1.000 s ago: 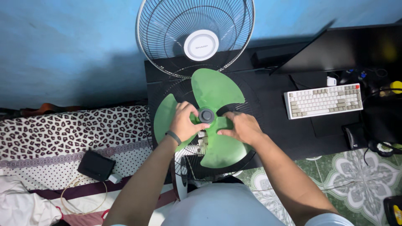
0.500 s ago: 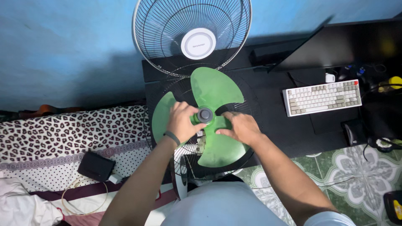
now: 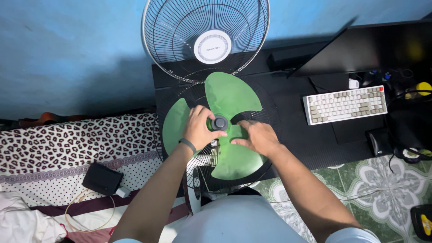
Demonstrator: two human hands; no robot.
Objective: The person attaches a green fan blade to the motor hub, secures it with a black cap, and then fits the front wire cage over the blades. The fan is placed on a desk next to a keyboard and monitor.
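A green three-bladed fan blade [image 3: 229,96] lies face up in a black rear fan grille [image 3: 270,112]. A dark round cap [image 3: 220,123] sits at its hub. My left hand [image 3: 200,127] rests on the left blade, its fingers curled against the cap. On the blade just right of the hub lies my right hand [image 3: 256,137], pressing flat with the fingers together. The detached front wire grille [image 3: 207,40] with a white centre disc leans against the blue wall behind.
A black desk [image 3: 297,135] carries a white keyboard [image 3: 345,104], a monitor [image 3: 373,47] and cables at the right. A leopard-print mattress [image 3: 67,144] with a black box [image 3: 102,178] lies to the left. Patterned floor tiles [image 3: 378,189] show at lower right.
My left hand's fingers have shifted slightly around the hub cap. The fan blade and my right hand stay almost where they were.
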